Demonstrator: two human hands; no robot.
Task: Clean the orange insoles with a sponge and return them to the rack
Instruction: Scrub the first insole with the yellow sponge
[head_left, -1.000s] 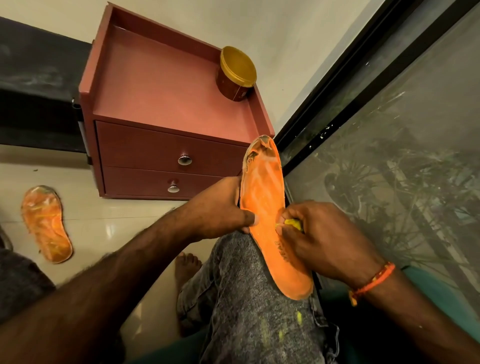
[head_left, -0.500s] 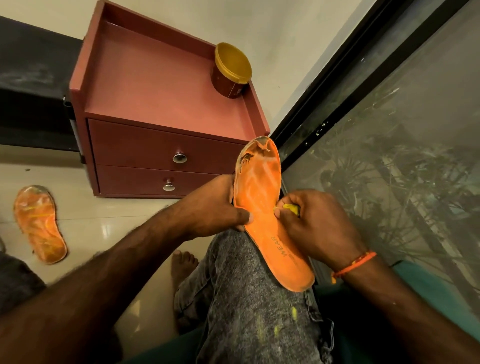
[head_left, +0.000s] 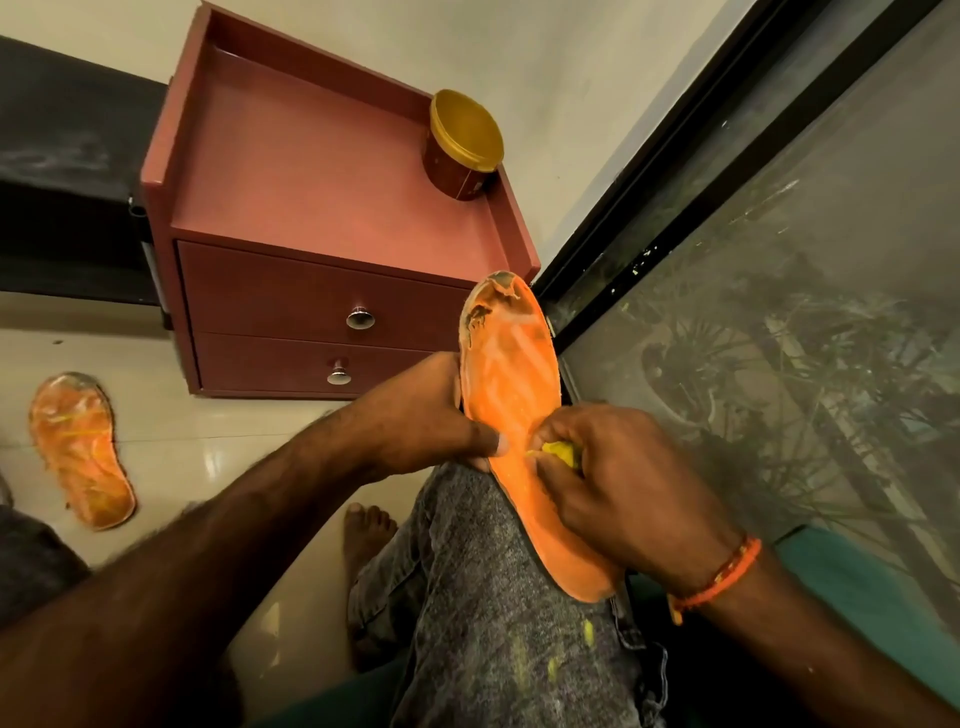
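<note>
An orange insole (head_left: 506, 384) with a torn, worn toe lies along my right knee, toe pointing away. My left hand (head_left: 421, 415) grips its left edge, thumb on top. My right hand (head_left: 618, 483) pinches a small yellow sponge (head_left: 558, 451) and presses it on the middle of the insole. Only a corner of the sponge shows between the fingers. A second orange insole (head_left: 80, 449), dirty, lies on the floor at the far left.
A reddish-brown two-drawer cabinet (head_left: 322, 312) stands ahead, with a gold-lidded jar (head_left: 462, 143) on its top at the back right. A dark-framed glass window (head_left: 779, 312) runs along the right. My jeans-clad knee (head_left: 498, 597) and bare foot (head_left: 366, 525) are below.
My right hand with the sponge has slid a little back and forth along the middle of the insole. My left hand keeps the same grip. The view shifted slightly.
</note>
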